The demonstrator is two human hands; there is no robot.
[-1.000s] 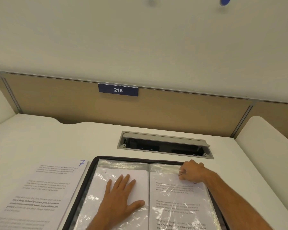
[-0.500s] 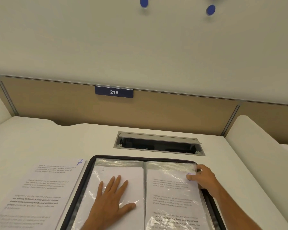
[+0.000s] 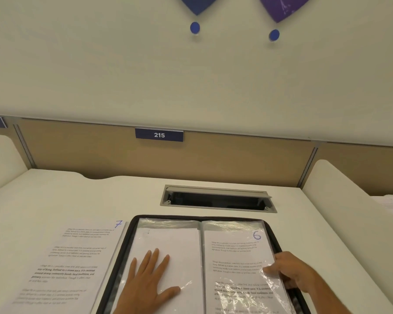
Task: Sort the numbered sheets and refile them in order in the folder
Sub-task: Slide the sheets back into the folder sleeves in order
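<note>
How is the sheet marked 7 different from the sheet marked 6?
The sheet marked 7 lies loose on the desk, left of the folder; the sheet marked 6 sits in the folder's right-hand plastic sleeve. No hand touches sheet 7, while the right hand holds the outer edge of sheet 6's sleeve. Sheet 7 looks matte; sheet 6 shows glare from the plastic. Both carry printed paragraphs and a blue handwritten number at the top right.

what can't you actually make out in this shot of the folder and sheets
All in the head view:
- Folder: near end cut off by the bottom edge.
- Sheet 7: body text too small and blurred to read; lower left corner cut off.
- Left page: no number seen; left hand covers part.
- Sheet 6: text blurred by sleeve glare; right edge hidden under right hand.
- Cable box: inside too dark.
</note>
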